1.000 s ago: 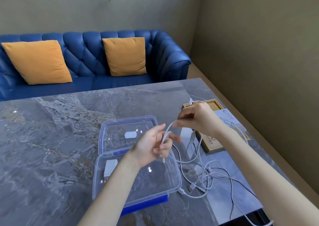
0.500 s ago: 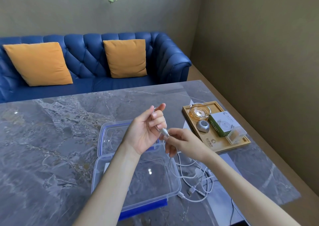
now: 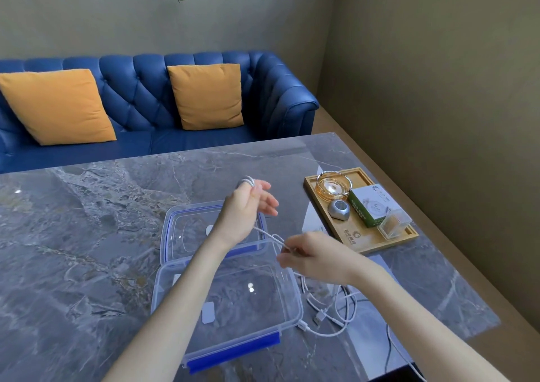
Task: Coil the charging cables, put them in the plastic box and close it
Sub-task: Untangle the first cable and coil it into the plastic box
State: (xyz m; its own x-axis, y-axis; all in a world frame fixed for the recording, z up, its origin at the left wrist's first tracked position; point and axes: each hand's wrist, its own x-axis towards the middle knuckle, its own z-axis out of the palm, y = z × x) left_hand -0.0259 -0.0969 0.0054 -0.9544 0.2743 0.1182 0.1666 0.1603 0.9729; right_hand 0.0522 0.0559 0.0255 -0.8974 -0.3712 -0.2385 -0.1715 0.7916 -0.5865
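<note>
A white charging cable (image 3: 268, 235) is looped over the fingers of my raised left hand (image 3: 248, 206) and runs down to my right hand (image 3: 312, 254), which pinches it above the box. The clear plastic box (image 3: 289, 302) with blue clips stands open on the table near me. Its lid (image 3: 171, 229) lies flat just behind it. A white charger block (image 3: 208, 312) lies inside the box. More loose white cables (image 3: 330, 311) sprawl on the table right of the box.
A wooden tray (image 3: 355, 235) at the right holds a glass ashtray (image 3: 333, 189), a grey gadget (image 3: 339, 209), a green-white carton (image 3: 369, 205) and a small clear case (image 3: 394, 224). Behind the marble table (image 3: 87, 235) stands a blue sofa (image 3: 140, 95). The wall is close on the right.
My left hand has lifted and moved back with cable turns on its fingers. My right hand has drawn down and to the right, stretching the cable between the two hands.
</note>
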